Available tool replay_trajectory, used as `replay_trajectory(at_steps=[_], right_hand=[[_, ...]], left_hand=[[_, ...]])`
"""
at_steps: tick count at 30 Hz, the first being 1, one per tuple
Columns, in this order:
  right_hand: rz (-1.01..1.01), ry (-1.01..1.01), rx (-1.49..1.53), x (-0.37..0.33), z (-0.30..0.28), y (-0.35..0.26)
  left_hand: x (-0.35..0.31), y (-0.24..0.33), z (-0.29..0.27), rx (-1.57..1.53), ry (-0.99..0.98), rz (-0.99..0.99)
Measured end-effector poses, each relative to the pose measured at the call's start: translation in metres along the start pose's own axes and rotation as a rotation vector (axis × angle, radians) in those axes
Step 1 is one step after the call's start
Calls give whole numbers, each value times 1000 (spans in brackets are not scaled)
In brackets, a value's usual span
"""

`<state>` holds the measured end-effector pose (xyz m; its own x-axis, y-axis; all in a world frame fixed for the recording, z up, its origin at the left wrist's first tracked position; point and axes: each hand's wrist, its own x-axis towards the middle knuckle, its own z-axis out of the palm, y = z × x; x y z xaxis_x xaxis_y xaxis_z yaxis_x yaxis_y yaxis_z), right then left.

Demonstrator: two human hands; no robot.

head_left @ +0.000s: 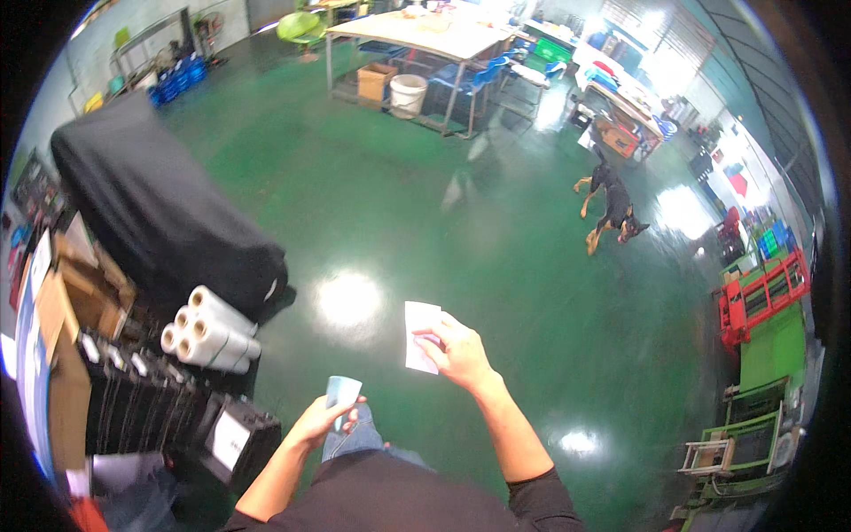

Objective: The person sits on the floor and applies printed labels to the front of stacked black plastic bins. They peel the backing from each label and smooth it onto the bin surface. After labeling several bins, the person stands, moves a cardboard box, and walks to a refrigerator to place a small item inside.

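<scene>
Head view: open green floor runs from the hands toward 12 o'clock, up to a table; a dog lies at 2 o'clock. The right hand pinches a white slip by its right edge, fingers closed on it. The left hand, lower at 7 o'clock, grips a pale blue card, fingers wrapped round its base. At 9 o'clock, white film rolls lie against a black-covered stack; below, black boxes with white labels beside brown cartons.
</scene>
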<state>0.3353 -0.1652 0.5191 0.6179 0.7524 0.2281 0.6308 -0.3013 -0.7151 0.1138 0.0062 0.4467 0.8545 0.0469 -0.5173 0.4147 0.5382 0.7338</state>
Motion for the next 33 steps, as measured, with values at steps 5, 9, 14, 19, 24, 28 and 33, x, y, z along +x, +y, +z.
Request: replay_trajectory(at_steps=[5,9,14,19,24,28,33], right_hand=[[257,18,-71,96,-5,211],[949,-39,-262,47,-14,378],[1522,-425,-239,-162,-60,471],[1320,-522,-413,-221,-105,605],[1046,-640,-503,-33,-223,766],[665,-11,-287,322,-342,838],[198,129,-25,714,-484,833]], left_hand=[[165,68,-17,16,203,-9],[317,159,31,-14,198,-67],[511,298,150,130,-204,-14],[728,377,250,384,-480,55],[862,394,326,188,-344,-112],[915,424,351,-40,-212,-134],[1035,507,331,-141,274,181]])
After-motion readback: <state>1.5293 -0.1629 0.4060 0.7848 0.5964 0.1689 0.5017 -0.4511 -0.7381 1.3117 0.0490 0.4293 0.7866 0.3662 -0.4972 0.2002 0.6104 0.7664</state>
